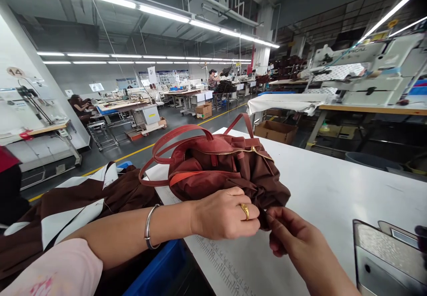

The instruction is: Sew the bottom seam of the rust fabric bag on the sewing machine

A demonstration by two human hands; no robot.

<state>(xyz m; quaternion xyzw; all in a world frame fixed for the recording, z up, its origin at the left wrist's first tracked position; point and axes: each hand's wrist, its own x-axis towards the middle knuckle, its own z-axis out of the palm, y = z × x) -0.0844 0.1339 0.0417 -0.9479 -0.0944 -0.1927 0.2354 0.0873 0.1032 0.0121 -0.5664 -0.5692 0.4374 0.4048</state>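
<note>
Centrally, left hand (224,218) and right hand (293,238) each pinch brown handbag (227,167), grip closed, near the bench (333,189) edge; right of frame open.

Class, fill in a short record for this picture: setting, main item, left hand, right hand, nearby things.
Setting: sewing workshop, white worktable
Main item: brown handbag with reddish handles, lying on the table
Left hand: gold ring, bracelet on wrist, gripping the bag's near edge
Right hand: pinching the bag's fabric beside the left hand
Nearby: brown and white fabric pieces at left, blue bin
</note>
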